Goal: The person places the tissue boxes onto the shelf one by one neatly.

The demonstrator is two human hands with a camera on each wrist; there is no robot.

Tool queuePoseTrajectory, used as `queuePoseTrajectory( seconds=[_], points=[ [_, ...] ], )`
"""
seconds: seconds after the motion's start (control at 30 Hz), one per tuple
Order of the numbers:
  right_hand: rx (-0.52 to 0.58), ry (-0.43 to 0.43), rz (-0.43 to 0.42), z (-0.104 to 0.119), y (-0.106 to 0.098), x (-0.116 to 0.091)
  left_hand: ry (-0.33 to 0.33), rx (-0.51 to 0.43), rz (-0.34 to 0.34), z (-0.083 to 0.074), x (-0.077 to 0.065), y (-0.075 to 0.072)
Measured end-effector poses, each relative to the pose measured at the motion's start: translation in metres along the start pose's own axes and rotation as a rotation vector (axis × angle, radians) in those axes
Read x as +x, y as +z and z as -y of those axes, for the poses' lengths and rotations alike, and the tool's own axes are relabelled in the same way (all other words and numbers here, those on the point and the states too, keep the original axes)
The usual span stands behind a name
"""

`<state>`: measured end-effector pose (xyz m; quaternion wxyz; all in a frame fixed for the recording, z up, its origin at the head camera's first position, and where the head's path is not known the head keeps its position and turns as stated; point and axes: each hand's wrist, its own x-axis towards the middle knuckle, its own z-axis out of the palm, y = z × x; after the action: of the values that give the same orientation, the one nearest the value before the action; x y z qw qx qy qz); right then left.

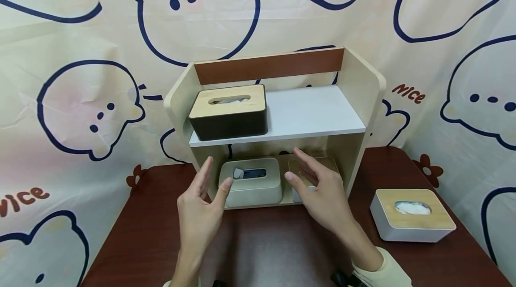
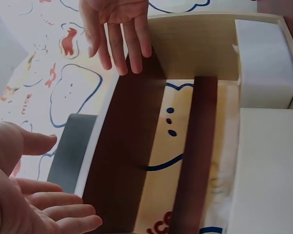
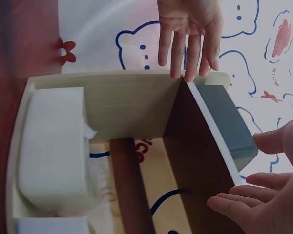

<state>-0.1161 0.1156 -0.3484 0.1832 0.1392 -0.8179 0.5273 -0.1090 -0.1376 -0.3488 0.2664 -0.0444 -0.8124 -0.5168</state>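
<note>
My left hand (image 1: 200, 213) hovers in front of the lower shelf with fingers extended, near a pale grey-green tissue box (image 1: 251, 195). Spread the same way, my right hand (image 1: 326, 197) is in front of a tissue box with a wooden lid (image 1: 331, 162), which it partly hides. Neither hand holds anything. On the upper shelf (image 1: 312, 108), at its left end, sits a black tissue box with a light wooden lid (image 1: 230, 125). The wrist views show both palms beside the shelf; in the right wrist view the right hand (image 3: 271, 190) is near the black box (image 3: 229, 124).
A two-tier wooden shelf unit (image 1: 364, 87) stands on the dark brown table (image 1: 278, 246). To its right is a white tissue box with a wooden lid (image 1: 415, 232). A curtain with cartoon bears (image 1: 88, 108) hangs behind.
</note>
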Motion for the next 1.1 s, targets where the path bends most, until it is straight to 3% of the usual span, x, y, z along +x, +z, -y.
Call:
queuePoseTrajectory(
  seconds=[0.17, 0.4, 0.63, 1.1],
  points=[
    [-0.027, 0.021, -0.012, -0.013, -0.005, -0.012, -0.039, 0.015, 0.049, 0.006, -0.007, 0.008],
    [-0.052, 0.032, -0.016, -0.030, -0.012, -0.030, -0.009, 0.051, 0.106, 0.015, -0.018, 0.027],
    [-0.087, 0.087, -0.010, -0.044, -0.023, -0.050, -0.044, 0.054, 0.189, 0.020, -0.027, 0.049],
    [-0.335, 0.257, -0.043, -0.073, -0.062, -0.076, -0.011, -0.040, 0.371, 0.018, -0.046, 0.101]
  ],
)
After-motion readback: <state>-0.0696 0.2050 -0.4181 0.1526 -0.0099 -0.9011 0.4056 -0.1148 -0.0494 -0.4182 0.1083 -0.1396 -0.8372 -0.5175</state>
